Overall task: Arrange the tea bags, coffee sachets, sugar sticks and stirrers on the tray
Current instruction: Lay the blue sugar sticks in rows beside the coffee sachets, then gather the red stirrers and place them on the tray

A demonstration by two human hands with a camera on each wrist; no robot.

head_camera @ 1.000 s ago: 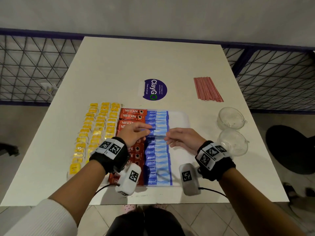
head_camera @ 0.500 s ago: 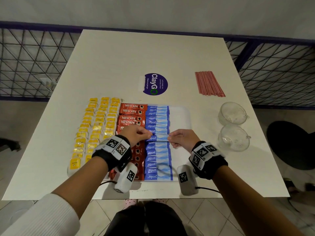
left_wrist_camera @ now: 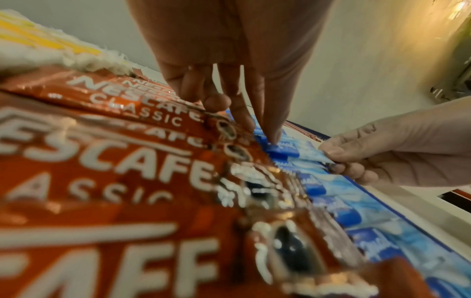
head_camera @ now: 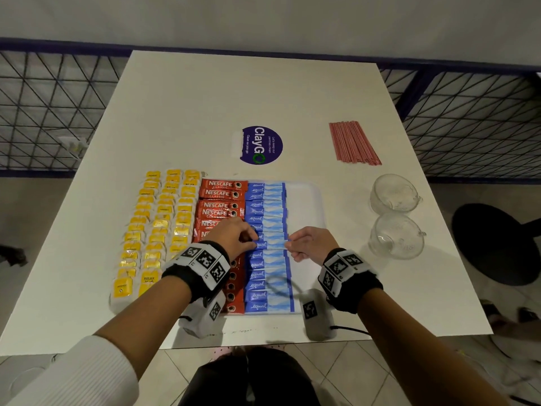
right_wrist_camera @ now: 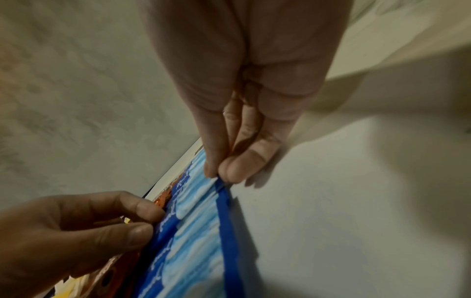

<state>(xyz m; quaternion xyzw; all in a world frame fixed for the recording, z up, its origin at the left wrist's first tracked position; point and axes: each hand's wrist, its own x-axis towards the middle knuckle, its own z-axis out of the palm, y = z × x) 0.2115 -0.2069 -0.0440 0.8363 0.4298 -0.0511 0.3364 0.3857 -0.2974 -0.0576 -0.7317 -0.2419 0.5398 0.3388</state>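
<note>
The sugar stick (head_camera: 270,244) sits midway down the blue column on the white tray (head_camera: 304,200), and I have it pinched at both ends: my left hand (head_camera: 234,237) nips its dark-blue end, my right hand (head_camera: 310,243) its pale end, other fingers curled in. Red coffee sachets (head_camera: 222,197) lie just left of the column, yellow tea bags (head_camera: 158,224) beyond. Red stirrers (head_camera: 352,143) rest near the desk's (head_camera: 234,92) far right corner, two glass cups (head_camera: 395,218) along its right edge.

White table (head_camera: 263,92) against grey wall (head_camera: 263,19), tiled floor (head_camera: 351,373) beneath.
</note>
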